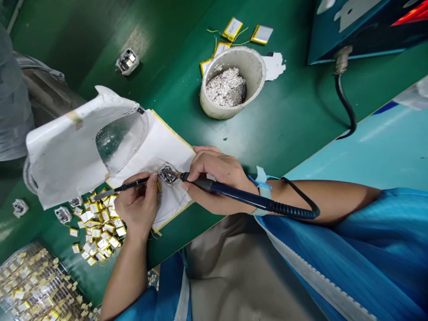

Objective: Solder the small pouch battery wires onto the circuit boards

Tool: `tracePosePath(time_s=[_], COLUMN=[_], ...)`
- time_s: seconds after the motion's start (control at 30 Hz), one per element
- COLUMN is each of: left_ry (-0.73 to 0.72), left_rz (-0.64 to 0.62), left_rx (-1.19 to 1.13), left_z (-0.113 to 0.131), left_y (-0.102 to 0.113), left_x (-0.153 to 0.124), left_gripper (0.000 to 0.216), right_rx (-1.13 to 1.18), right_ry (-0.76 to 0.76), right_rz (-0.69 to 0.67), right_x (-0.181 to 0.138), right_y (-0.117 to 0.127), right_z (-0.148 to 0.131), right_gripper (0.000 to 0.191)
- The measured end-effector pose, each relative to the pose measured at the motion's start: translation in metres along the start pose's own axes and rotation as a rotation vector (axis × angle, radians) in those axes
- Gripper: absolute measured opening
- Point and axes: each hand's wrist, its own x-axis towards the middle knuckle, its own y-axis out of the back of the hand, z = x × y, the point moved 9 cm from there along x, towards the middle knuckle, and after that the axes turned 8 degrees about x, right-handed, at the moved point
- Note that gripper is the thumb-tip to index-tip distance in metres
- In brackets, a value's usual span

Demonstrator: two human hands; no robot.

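In my right hand (222, 178) is a soldering iron (240, 195) with a dark blue handle, its tip down at a small electronic housing (169, 174). My left hand (138, 200) pinches black tweezers (123, 186), whose points reach the left side of the same housing. The small housing shows a dark circuit inside a pale shell and rests on a white sheet (174, 142) with yellow edges. Beside my left hand lies a heap of small yellow-edged battery cells (100, 232). What the tweezer points grip is too small to tell.
A pot of silvery shavings (230, 107) stands beyond my right hand, with several larger battery cells (232, 29) behind it. A white cover with a clear window (67, 147) leans at left. The iron's station (354, 35) sits upper right. A tray of cells (36, 285) lies lower left.
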Motion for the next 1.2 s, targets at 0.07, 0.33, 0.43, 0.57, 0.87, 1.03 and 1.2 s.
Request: tracePosePath(time_s=[0.07, 0.33, 0.43, 0.57, 0.87, 1.03, 1.2], left_ry=[0.007, 0.011, 0.022, 0.007, -0.088, -0.111, -0.064], left_rz=[-0.004, -0.013, -0.022, -0.001, 0.016, 0.002, -0.008], left_rx=[0.002, -0.038, -0.044, -0.089, -0.281, -0.282, -0.233], left_z=[-0.001, 0.001, 0.001, 0.002, 0.009, 0.012, 0.007], left_y=[-0.001, -0.001, -0.003, -0.002, 0.001, -0.001, -0.001], left_x=[0.0, 0.001, 0.002, 0.001, 0.001, 0.002, -0.001], left_gripper=[0.031, 0.03, 0.03, 0.027, 0.022, 0.018, 0.023], right_rx=[0.001, -0.002, 0.007, 0.054, 0.057, 0.076, 0.072], right_ry=[0.001, 0.018, 0.019, 0.014, 0.007, 0.016, 0.007], right_rz=[-0.003, 0.0, 0.009, 0.053, 0.069, 0.069, 0.068], right_x=[0.0, 0.0, 0.001, 0.0, 0.0, 0.001, 0.001], right_y=[-0.001, -0.002, -0.001, 0.004, 0.007, 0.006, 0.005], right_z=[0.0, -0.001, -0.002, -0.002, -0.001, -0.002, -0.003], right_gripper=[0.019, 0.018, 0.019, 0.02, 0.02, 0.02, 0.021])
